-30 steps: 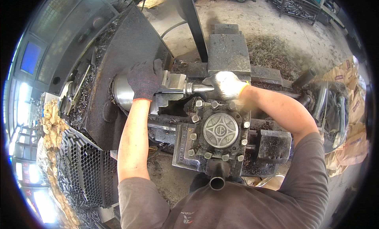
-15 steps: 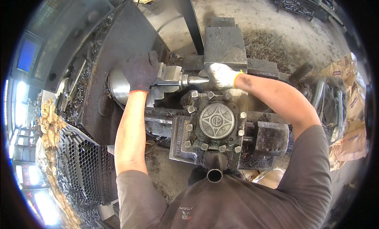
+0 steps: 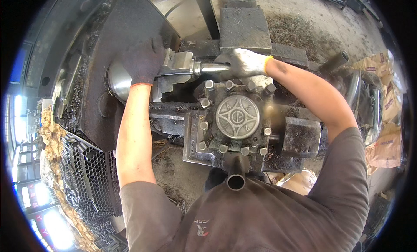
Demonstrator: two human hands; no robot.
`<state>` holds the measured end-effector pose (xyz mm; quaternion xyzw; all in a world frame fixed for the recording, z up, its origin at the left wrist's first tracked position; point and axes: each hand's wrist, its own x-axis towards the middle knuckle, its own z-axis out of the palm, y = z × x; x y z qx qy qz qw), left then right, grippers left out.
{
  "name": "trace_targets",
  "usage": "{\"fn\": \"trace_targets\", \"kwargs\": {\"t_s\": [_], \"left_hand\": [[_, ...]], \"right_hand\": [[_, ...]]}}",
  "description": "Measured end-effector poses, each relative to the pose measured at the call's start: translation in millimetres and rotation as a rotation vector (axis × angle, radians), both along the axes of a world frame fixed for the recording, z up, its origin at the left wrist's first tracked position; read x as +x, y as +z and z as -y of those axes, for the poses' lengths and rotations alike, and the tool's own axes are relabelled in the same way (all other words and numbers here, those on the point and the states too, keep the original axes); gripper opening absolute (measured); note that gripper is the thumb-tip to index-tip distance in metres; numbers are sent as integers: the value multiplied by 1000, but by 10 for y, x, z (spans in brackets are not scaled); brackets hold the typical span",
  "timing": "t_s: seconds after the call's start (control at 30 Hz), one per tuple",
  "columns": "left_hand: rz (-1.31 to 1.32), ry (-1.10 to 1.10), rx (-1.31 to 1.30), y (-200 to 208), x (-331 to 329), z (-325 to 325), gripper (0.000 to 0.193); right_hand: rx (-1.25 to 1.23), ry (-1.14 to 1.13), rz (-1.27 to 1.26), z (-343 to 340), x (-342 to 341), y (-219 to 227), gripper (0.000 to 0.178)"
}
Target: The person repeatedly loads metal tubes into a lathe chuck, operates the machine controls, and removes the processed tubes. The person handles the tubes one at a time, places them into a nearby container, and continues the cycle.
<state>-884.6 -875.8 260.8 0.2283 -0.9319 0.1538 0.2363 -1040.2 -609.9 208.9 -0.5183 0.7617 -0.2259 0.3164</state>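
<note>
A lathe chuck (image 3: 119,81) with stepped metal jaws (image 3: 181,63) is at the upper left. My left hand (image 3: 145,63), in a dark glove, rests over the chuck beside the jaws. Its fingers blur into the dark surface behind them. A shiny round metal shaft (image 3: 214,68) with a collar lies level at the jaws' right side. My right hand (image 3: 248,62), in a white glove with a yellow cuff, is closed round the shaft's right end and hides it. Just below stands the tool post (image 3: 238,117), ringed by several square-headed bolts.
A tube handle (image 3: 236,181) sticks out from the tool post toward me. A dark block (image 3: 245,28) stands beyond my right hand. Stacked metal tubes (image 3: 89,174) lie at lower left. Metal chips (image 3: 299,32) cover the far floor, and brown paper sacks (image 3: 382,121) stand at right.
The view has shifted, so the machine sits higher in the picture. My left hand stays over the chuck. My right hand keeps its hold on the shaft, with slightly more of the shaft showing.
</note>
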Motion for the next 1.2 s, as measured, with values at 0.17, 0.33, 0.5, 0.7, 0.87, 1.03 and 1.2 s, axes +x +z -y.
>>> {"fn": "trace_targets", "kwargs": {"t_s": [0.17, 0.33, 0.5, 0.7, 0.87, 1.03, 1.2], "left_hand": [[17, 2, -30, -3, -1, 30, 45], [24, 7, -20, -15, 4, 53, 45], [-74, -72, -90, -10, 15, 41, 47], [2, -88, -6, 57, 72, -33, 46], [-1, -96, 17, 67, 40, 13, 46], [-105, -138, 14, -76, 36, 91, 48], [72, -16, 97, 21, -27, 29, 45]], "right_hand": [[-190, 14, -202, -73, 41, -63, 41], [-64, -20, -144, -83, 42, 33, 44], [-92, 119, -299, 53, 38, 35, 36], [-182, 58, -168, 14, -54, -199, 36], [-152, 25, -278, 26, 8, -104, 35], [4, -102, -144, -314, 35, 310, 31], [80, -768, -363, -1591, -282, 436, 30]]}}
